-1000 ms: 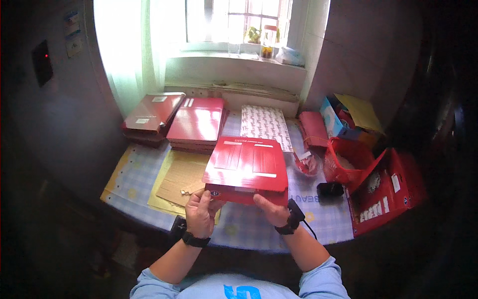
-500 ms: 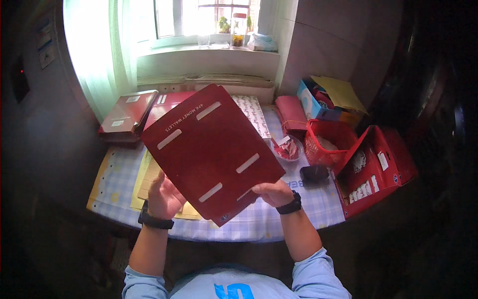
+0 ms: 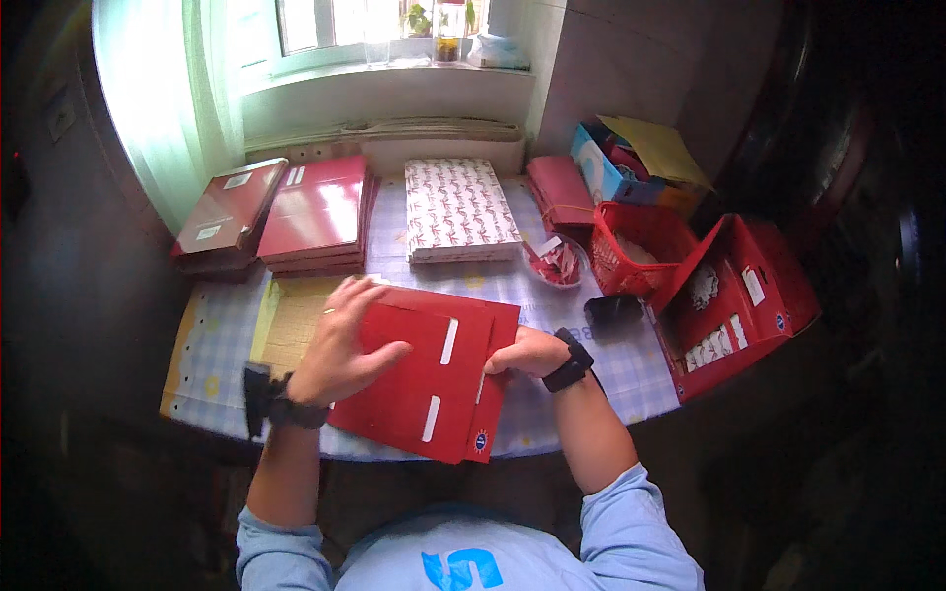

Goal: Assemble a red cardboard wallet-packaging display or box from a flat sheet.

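Observation:
A red cardboard sheet [image 3: 424,340] with white slots lies low over the near edge of the table, a second red layer showing along its right side. My right hand [image 3: 527,353] grips that right side between thumb and fingers. Over the sheet's left part is my left hand [image 3: 340,345], thumb and fingers spread; whether its palm touches the card cannot be made out. Under the sheet's far left corner, yellow paper [image 3: 296,315] shows on the checked tablecloth [image 3: 222,340].
Two stacks of red folded card [image 3: 317,209] [image 3: 225,212] stand at the back left. A white patterned stack [image 3: 458,209] is behind the sheet. To the right are a bowl of small red pieces [image 3: 558,262], a red basket [image 3: 641,251], a dark object [image 3: 613,313] and an open red box [image 3: 734,300].
The red sheet has come down from a raised, tilted hold to low over the table. My left hand has moved from its lower edge onto its left part. My view has shifted.

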The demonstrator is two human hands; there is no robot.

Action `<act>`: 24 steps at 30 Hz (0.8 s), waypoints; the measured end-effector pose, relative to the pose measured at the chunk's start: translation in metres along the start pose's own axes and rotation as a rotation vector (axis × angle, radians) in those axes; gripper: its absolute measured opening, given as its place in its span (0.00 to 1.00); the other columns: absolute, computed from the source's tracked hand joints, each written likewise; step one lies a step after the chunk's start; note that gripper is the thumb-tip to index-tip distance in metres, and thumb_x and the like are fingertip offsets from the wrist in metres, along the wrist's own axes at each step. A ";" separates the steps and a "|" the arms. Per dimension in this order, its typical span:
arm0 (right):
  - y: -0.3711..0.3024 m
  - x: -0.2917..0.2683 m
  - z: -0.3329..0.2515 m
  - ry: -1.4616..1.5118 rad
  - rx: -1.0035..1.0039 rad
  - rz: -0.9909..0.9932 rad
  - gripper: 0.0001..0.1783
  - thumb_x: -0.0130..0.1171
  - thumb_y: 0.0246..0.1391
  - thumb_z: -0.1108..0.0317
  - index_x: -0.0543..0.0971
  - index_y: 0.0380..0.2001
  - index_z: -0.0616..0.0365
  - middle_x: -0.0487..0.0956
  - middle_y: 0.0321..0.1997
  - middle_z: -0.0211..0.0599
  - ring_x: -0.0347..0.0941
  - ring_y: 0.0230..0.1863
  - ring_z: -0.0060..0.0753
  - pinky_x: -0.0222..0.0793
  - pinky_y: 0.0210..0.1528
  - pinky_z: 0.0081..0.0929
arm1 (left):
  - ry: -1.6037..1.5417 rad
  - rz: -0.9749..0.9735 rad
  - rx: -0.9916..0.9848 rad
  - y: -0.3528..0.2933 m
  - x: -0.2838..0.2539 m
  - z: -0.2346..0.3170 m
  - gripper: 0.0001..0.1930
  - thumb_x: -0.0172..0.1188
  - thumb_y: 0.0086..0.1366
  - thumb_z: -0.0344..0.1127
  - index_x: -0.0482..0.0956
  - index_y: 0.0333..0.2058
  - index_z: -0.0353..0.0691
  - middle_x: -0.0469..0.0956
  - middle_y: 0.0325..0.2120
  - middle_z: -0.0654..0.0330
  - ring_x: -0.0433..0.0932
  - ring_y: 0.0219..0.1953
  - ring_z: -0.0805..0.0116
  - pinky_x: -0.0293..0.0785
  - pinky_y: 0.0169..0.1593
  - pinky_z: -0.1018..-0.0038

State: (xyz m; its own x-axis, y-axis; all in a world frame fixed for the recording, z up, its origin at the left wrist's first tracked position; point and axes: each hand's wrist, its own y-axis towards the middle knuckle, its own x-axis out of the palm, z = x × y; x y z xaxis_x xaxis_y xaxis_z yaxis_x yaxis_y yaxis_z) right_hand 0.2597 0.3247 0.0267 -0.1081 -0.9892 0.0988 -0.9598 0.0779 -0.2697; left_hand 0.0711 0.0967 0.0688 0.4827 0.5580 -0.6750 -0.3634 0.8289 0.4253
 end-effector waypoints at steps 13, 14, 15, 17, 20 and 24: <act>-0.004 -0.013 0.003 0.098 -0.165 0.129 0.13 0.59 0.57 0.69 0.80 0.43 0.64 0.82 0.36 0.33 0.77 0.35 0.19 0.72 0.40 0.21 | 0.000 -0.021 -0.012 0.065 0.043 -0.023 0.24 0.68 0.54 0.51 0.80 0.38 0.33 0.79 0.36 0.46 0.79 0.41 0.50 0.75 0.45 0.64; -0.006 -0.013 0.002 0.099 -0.171 0.136 0.13 0.59 0.57 0.69 0.80 0.43 0.64 0.82 0.36 0.33 0.77 0.35 0.19 0.72 0.40 0.21 | 0.015 0.011 -0.005 0.064 0.045 -0.024 0.24 0.68 0.54 0.51 0.80 0.38 0.33 0.79 0.36 0.46 0.79 0.41 0.49 0.74 0.45 0.63; -0.009 -0.015 0.002 0.060 -0.169 0.124 0.13 0.59 0.57 0.69 0.80 0.43 0.64 0.82 0.37 0.33 0.76 0.35 0.19 0.72 0.41 0.21 | 0.055 0.011 0.034 0.064 0.047 -0.021 0.24 0.70 0.54 0.47 0.79 0.40 0.31 0.79 0.36 0.48 0.79 0.40 0.53 0.74 0.45 0.66; -0.017 -0.014 -0.001 0.023 -0.177 0.128 0.11 0.59 0.56 0.70 0.80 0.41 0.63 0.82 0.35 0.31 0.75 0.34 0.18 0.71 0.41 0.21 | 0.051 0.008 0.053 0.065 0.050 -0.016 0.24 0.70 0.54 0.47 0.79 0.40 0.32 0.79 0.36 0.48 0.79 0.40 0.52 0.74 0.44 0.66; -0.025 -0.010 -0.007 -0.071 -0.154 0.177 0.09 0.59 0.54 0.72 0.78 0.39 0.62 0.81 0.36 0.29 0.75 0.35 0.18 0.71 0.41 0.20 | 0.042 0.015 0.078 0.064 0.056 -0.013 0.23 0.70 0.53 0.48 0.79 0.40 0.36 0.79 0.35 0.51 0.78 0.41 0.53 0.72 0.46 0.64; -0.021 -0.013 0.010 -0.016 -0.172 0.179 0.09 0.59 0.53 0.74 0.76 0.39 0.61 0.80 0.38 0.30 0.75 0.37 0.19 0.71 0.43 0.21 | 0.111 0.043 0.121 0.062 0.060 -0.004 0.20 0.69 0.52 0.47 0.80 0.40 0.42 0.79 0.34 0.57 0.77 0.42 0.55 0.67 0.49 0.63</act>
State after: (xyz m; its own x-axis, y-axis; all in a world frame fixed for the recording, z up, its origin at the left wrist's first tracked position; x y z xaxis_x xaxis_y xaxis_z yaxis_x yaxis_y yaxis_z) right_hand 0.2839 0.3351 0.0219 -0.2778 -0.9594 0.0488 -0.9558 0.2709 -0.1146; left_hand 0.0738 0.1817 0.0522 0.3749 0.5911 -0.7142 -0.2797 0.8066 0.5207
